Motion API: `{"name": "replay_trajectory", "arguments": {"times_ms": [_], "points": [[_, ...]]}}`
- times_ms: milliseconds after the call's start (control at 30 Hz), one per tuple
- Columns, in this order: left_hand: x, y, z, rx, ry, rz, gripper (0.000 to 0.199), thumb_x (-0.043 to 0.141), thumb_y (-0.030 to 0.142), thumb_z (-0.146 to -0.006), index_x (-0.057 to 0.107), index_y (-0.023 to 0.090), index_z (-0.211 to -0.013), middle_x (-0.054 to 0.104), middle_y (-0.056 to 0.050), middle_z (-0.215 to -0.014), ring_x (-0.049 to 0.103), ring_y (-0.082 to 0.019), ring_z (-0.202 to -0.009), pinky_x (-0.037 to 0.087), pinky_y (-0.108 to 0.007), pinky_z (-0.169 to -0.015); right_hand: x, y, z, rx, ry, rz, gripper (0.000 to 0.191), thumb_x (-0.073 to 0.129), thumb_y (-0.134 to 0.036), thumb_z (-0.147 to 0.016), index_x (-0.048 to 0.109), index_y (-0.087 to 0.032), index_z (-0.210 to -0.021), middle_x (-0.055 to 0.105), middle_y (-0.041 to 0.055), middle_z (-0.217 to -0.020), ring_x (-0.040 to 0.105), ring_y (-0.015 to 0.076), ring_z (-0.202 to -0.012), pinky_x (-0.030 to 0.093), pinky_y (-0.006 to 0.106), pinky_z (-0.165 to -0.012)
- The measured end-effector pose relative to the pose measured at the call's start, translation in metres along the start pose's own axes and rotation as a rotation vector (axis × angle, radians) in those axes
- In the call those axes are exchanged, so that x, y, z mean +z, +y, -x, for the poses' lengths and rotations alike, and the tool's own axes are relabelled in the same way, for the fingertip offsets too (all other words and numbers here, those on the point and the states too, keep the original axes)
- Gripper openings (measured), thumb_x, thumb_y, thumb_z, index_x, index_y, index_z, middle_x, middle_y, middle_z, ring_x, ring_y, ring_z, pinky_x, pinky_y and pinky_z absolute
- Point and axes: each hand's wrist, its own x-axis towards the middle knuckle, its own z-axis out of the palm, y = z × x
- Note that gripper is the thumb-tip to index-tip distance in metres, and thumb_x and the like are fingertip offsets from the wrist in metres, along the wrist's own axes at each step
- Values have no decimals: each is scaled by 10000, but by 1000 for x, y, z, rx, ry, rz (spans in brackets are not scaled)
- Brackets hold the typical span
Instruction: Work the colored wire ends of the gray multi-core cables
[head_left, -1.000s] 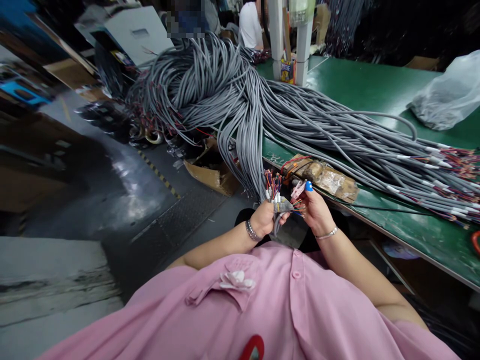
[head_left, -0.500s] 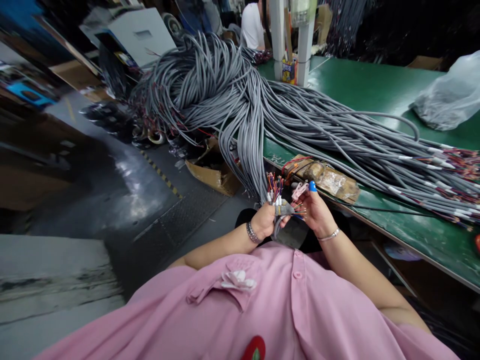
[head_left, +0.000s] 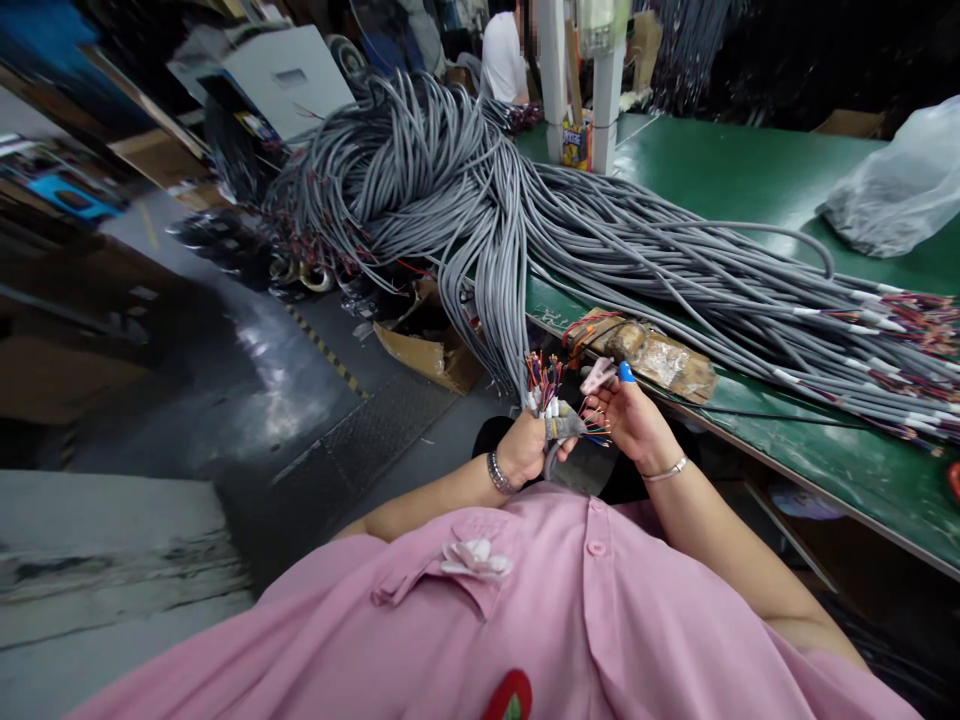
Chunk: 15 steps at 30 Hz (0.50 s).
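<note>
My left hand (head_left: pixel 523 447) is wrapped round the end of a grey cable (head_left: pixel 551 460), with a grey covering on its thumb. Thin coloured wires (head_left: pixel 598 430) fan out from that cable toward my right hand (head_left: pixel 626 415). The fingers of my right hand are curled at these wires, and a blue cover (head_left: pixel 625 372) sits on one fingertip. Close by that hand is a pink clip (head_left: pixel 598 375); whether the hand holds it is unclear. Stripped cable ends with orange and purple wires (head_left: pixel 545 378) stand just above my left hand.
A large heap of grey cables (head_left: pixel 435 150) lies across the green table (head_left: pixel 720 170) and hangs over its edge. A taped block (head_left: pixel 660 360) sits at the near edge. At the right is a plastic bag (head_left: pixel 900 185). A cardboard box (head_left: pixel 431 345) stands below. A person (head_left: pixel 504 55) is behind.
The pink clip is tilted differently and shows more plainly. My right hand has turned slightly and moved a little right; my left hand has shifted slightly left with the cable.
</note>
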Motion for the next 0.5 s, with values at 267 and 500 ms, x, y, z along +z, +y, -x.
{"name": "replay_trajectory", "arguments": {"times_ms": [267, 500], "points": [[-2, -6, -5, 123, 25, 45, 259, 726, 336, -646, 570, 131, -669, 543, 19, -496, 447, -65, -392, 325, -185, -370, 2, 5, -5, -134, 73, 133, 364, 672, -533, -763, 656, -188, -876, 673, 32, -813, 597, 115, -646, 506, 213, -535], [-2, -5, -10, 114, 51, 40, 274, 733, 348, -635, 576, 129, -683, 549, 16, -501, 445, -63, -397, 321, -175, -370, 9, 0, -6, -103, 133, 158, 382, 721, -543, -709, 638, -181, -797, 651, 13, -701, 567, 104, -568, 487, 212, -503]]}}
